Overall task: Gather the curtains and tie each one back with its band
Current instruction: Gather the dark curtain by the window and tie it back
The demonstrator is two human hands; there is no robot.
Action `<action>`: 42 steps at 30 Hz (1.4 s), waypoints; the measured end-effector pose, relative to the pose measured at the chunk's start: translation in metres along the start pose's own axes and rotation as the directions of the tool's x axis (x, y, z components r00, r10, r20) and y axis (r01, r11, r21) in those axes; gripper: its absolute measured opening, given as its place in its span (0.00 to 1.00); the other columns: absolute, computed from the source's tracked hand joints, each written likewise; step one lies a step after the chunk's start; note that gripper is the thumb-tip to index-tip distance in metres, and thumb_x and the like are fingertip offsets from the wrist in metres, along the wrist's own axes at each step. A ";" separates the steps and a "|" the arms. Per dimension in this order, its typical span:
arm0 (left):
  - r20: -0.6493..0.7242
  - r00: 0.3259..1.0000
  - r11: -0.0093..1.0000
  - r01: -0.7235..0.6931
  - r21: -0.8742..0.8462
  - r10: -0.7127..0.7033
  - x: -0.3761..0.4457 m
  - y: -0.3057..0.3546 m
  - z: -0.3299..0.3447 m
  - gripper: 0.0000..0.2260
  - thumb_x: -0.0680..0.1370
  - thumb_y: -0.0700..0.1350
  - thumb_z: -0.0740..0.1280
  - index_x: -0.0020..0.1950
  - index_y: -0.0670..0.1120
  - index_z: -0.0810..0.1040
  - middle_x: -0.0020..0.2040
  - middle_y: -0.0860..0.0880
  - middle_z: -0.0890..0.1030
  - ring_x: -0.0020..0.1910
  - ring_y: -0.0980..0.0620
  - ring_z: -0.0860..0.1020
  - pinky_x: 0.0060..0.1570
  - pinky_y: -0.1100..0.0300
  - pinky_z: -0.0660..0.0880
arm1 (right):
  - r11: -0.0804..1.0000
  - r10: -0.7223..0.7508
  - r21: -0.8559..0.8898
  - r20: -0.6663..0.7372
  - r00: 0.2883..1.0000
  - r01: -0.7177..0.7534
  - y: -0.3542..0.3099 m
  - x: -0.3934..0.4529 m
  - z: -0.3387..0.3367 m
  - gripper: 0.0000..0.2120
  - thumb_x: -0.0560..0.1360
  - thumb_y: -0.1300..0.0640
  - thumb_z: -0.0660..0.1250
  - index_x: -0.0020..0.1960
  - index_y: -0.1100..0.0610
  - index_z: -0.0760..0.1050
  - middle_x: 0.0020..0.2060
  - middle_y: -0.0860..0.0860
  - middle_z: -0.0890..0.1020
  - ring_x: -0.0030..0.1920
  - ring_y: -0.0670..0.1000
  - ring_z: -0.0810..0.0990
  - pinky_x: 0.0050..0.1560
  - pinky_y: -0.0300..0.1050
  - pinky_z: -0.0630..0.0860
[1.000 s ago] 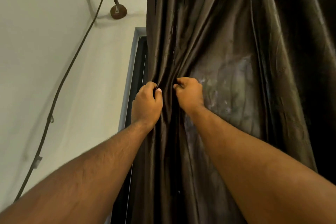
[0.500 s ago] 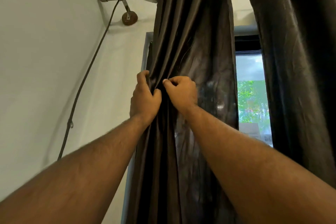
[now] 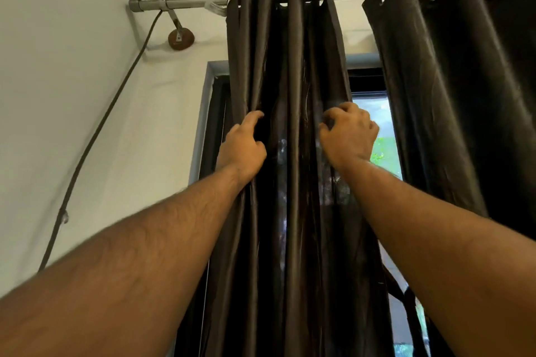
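Observation:
The dark brown left curtain hangs from the metal rod, bunched into narrow upright folds over the left part of the window. My left hand pinches the folds at the bunch's left side, thumb and fingers closed on the cloth. At the bunch's right edge, my right hand has its fingers curled around the cloth. The right curtain hangs loose farther right, apart from the bunch. A dark strip hangs low beside my right forearm; I cannot tell whether it is a band.
A window gap with green outside shows between the two curtains. A black cable runs down the white wall from the rod's left end. A round brown bracket fixes the rod to the wall.
My hands, held close together on the middle folds before, have moved apart to the bunch's two sides. The left curtain is gathered tighter, and a window gap has opened.

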State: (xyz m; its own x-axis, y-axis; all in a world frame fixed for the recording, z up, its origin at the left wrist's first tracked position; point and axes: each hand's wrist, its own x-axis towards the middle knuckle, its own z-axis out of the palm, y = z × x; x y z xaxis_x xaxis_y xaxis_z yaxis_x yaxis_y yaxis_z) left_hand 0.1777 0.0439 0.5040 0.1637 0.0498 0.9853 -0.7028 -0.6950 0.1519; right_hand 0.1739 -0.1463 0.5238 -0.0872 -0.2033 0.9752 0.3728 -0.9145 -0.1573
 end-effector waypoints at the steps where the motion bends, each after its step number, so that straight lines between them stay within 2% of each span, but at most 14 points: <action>1: -0.006 1.000 1.000 0.006 -0.016 -0.007 0.000 0.002 0.003 0.30 0.76 0.37 0.61 0.73 0.61 0.61 0.62 0.46 0.77 0.41 0.49 0.80 0.40 0.51 0.81 | 0.998 0.065 -0.012 0.004 0.998 -0.065 0.012 0.003 -0.001 0.17 0.74 0.53 0.67 0.63 0.52 0.75 0.63 0.55 0.74 0.63 0.59 0.72 0.63 0.57 0.66; 3: -0.025 1.000 0.998 0.011 -0.062 -0.012 0.001 0.005 0.011 0.34 0.76 0.37 0.63 0.74 0.65 0.55 0.59 0.48 0.78 0.38 0.50 0.81 0.35 0.50 0.82 | 0.974 0.203 0.093 0.037 0.978 -0.206 0.031 0.007 -0.001 0.29 0.74 0.56 0.68 0.73 0.51 0.64 0.70 0.57 0.67 0.65 0.61 0.72 0.64 0.58 0.68; 5: -0.060 0.998 0.991 0.027 -0.130 -0.035 0.007 0.008 0.019 0.40 0.75 0.39 0.67 0.75 0.65 0.47 0.59 0.52 0.76 0.38 0.54 0.80 0.29 0.60 0.79 | 0.896 0.305 0.318 0.070 0.950 -0.311 0.041 0.011 0.003 0.36 0.74 0.60 0.69 0.77 0.51 0.56 0.73 0.57 0.63 0.66 0.60 0.71 0.65 0.53 0.68; 7: -0.104 0.989 0.980 0.086 -0.180 -0.105 0.015 0.010 0.027 0.43 0.74 0.42 0.70 0.76 0.63 0.42 0.59 0.54 0.74 0.37 0.60 0.77 0.27 0.71 0.71 | 0.812 0.330 0.473 0.112 0.937 -0.342 0.044 0.017 0.006 0.35 0.74 0.61 0.69 0.76 0.51 0.59 0.68 0.57 0.72 0.63 0.58 0.75 0.61 0.48 0.70; 9: -0.119 0.970 0.953 0.179 -0.245 -0.213 0.027 0.012 0.032 0.45 0.74 0.44 0.71 0.77 0.59 0.41 0.62 0.51 0.75 0.41 0.58 0.77 0.35 0.68 0.73 | 0.777 0.260 0.554 0.151 0.954 -0.299 0.038 0.021 0.009 0.29 0.75 0.61 0.67 0.73 0.49 0.66 0.57 0.55 0.80 0.53 0.56 0.80 0.56 0.48 0.76; 11: -0.112 0.949 0.918 0.249 -0.309 -0.295 0.039 0.013 0.034 0.45 0.72 0.45 0.73 0.78 0.56 0.45 0.61 0.49 0.76 0.42 0.55 0.76 0.41 0.62 0.74 | 0.781 0.161 0.590 0.123 0.979 -0.203 0.029 0.023 0.016 0.24 0.75 0.60 0.65 0.70 0.44 0.70 0.53 0.51 0.83 0.48 0.54 0.81 0.51 0.49 0.78; 13: -0.114 0.939 0.906 0.275 -0.323 -0.325 0.051 0.012 0.030 0.40 0.71 0.45 0.74 0.76 0.52 0.54 0.56 0.50 0.77 0.38 0.58 0.75 0.35 0.64 0.71 | 0.788 0.110 0.600 0.088 0.990 -0.141 0.017 0.026 0.023 0.25 0.75 0.58 0.64 0.70 0.41 0.68 0.54 0.49 0.83 0.49 0.52 0.80 0.49 0.44 0.74; 17: -0.093 0.952 0.933 0.262 -0.248 -0.292 0.067 0.006 0.019 0.23 0.69 0.46 0.75 0.61 0.47 0.74 0.50 0.48 0.81 0.41 0.51 0.80 0.38 0.59 0.77 | 0.778 0.080 0.609 0.144 0.986 -0.152 -0.009 0.036 0.040 0.29 0.76 0.60 0.61 0.74 0.43 0.62 0.61 0.50 0.80 0.59 0.54 0.79 0.58 0.47 0.75; 20: -0.081 0.965 0.926 0.213 -0.312 -0.249 0.073 -0.001 0.015 0.21 0.69 0.45 0.76 0.59 0.47 0.75 0.48 0.50 0.81 0.42 0.53 0.79 0.37 0.62 0.74 | 0.799 0.031 0.584 0.196 0.980 -0.143 -0.028 0.040 0.051 0.29 0.77 0.60 0.57 0.76 0.44 0.61 0.64 0.54 0.79 0.61 0.58 0.77 0.63 0.54 0.74; 25: -0.034 0.990 0.897 0.111 -0.429 -0.139 0.092 -0.005 0.007 0.19 0.72 0.39 0.72 0.61 0.49 0.76 0.48 0.52 0.81 0.43 0.55 0.80 0.37 0.67 0.73 | 0.755 -0.075 0.646 0.259 0.963 -0.115 -0.066 0.048 0.075 0.27 0.77 0.62 0.58 0.73 0.44 0.67 0.62 0.52 0.80 0.60 0.55 0.78 0.64 0.51 0.74; 30: -0.208 0.972 0.938 0.028 -0.346 -0.106 0.115 -0.023 -0.035 0.18 0.75 0.35 0.63 0.64 0.46 0.76 0.54 0.47 0.81 0.53 0.49 0.79 0.53 0.61 0.75 | 0.620 -0.233 0.770 0.365 0.902 -0.151 -0.142 0.060 0.097 0.19 0.77 0.67 0.61 0.66 0.60 0.75 0.57 0.60 0.81 0.59 0.59 0.79 0.65 0.58 0.73; 33: -0.190 0.979 0.918 -0.009 -0.396 -0.072 0.119 -0.055 -0.072 0.25 0.72 0.32 0.62 0.67 0.48 0.74 0.58 0.45 0.80 0.56 0.46 0.79 0.60 0.51 0.76 | 0.557 -0.344 0.821 0.365 0.865 -0.125 -0.172 0.067 0.106 0.19 0.76 0.66 0.63 0.65 0.57 0.76 0.54 0.58 0.83 0.53 0.55 0.82 0.56 0.49 0.79; 37: -0.043 0.998 0.883 0.012 -0.470 -0.036 0.123 -0.071 -0.082 0.18 0.74 0.34 0.64 0.62 0.47 0.77 0.49 0.45 0.83 0.46 0.47 0.83 0.43 0.58 0.82 | 0.539 -0.261 0.834 0.300 0.918 -0.119 -0.162 0.078 0.106 0.09 0.77 0.51 0.65 0.44 0.52 0.82 0.28 0.45 0.81 0.28 0.44 0.79 0.27 0.38 0.75; 42: -0.005 0.998 0.795 0.052 -0.605 -0.070 0.142 -0.057 -0.070 0.16 0.71 0.43 0.68 0.58 0.42 0.77 0.44 0.42 0.82 0.37 0.47 0.83 0.34 0.58 0.79 | 0.597 -0.108 0.801 0.130 0.986 -0.041 -0.134 0.100 0.107 0.17 0.75 0.46 0.67 0.31 0.53 0.76 0.26 0.46 0.75 0.31 0.49 0.74 0.37 0.46 0.72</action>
State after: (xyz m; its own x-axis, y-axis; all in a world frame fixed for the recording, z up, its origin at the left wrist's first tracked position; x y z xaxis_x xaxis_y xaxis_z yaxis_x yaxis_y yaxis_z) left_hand 0.1923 0.1408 0.6412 0.2085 0.1020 0.9727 -0.9686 -0.1158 0.2198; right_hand 0.2136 -0.0064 0.6595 -0.0057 -0.0560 0.9984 0.9663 -0.2574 -0.0089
